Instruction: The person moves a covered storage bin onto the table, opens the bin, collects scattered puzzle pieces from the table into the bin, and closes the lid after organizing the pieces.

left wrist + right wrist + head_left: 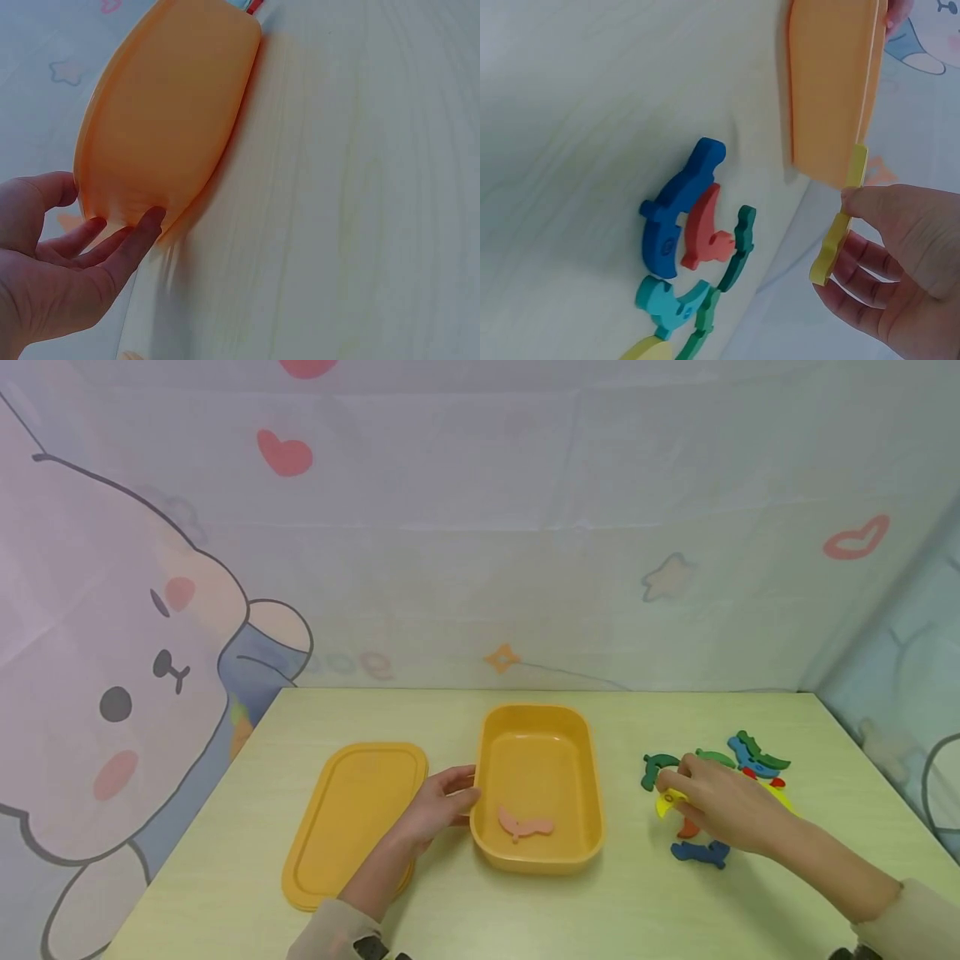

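Observation:
A yellow plastic box [538, 864] stands on the table with a pink animal-shaped block [525, 825] inside. My left hand [444, 802] is at its left wall; in the left wrist view the fingertips touch the side and the thumb lies by the rim. Between thumb and fingers, my right hand [723, 806] pinches a yellow animal-shaped block [832, 244], raised above the tabletop. Below and around that hand lie a dark blue block [676, 210], a red block [705, 229], a dark green block [740, 247] and a turquoise block [671, 306]. In the head view the hand partly hides the group.
A flat yellow lid [360, 827] lies left of the box, partly behind my left forearm. Beyond my right hand are a blue block [750, 756] and a green block [767, 754]. A printed cloth [480, 527] hangs behind the table [637, 918].

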The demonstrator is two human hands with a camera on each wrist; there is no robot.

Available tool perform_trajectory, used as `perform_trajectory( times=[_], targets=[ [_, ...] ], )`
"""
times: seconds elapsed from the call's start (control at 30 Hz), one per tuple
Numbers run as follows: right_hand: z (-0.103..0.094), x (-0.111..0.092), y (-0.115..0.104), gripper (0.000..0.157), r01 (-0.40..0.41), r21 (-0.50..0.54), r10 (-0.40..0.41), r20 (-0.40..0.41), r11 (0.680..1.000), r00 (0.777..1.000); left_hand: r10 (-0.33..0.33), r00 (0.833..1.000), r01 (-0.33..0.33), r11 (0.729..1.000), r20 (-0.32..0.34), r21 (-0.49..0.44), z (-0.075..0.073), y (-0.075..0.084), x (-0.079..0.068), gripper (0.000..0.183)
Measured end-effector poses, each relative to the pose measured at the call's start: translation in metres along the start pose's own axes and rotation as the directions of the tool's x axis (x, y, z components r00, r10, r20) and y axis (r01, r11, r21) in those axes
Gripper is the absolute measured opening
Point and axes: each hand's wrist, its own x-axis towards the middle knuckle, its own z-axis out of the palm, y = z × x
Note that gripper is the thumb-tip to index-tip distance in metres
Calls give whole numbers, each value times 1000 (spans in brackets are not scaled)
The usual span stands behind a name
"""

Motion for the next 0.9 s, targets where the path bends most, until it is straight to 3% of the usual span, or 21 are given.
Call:
perform_trajectory(
  times=[0.47, 0.9],
  targets=[
    [-17, 30, -15, 28, 27, 18, -27, 22, 999, 999, -4, 1000, 4, 1000, -8, 9, 0, -1, 1, 45],
    [-18, 57, -26, 29, 62, -5, -62, 59, 998, 996, 4, 1000, -4, 1000, -4, -1, 0, 0, 0, 46]
  ],
)
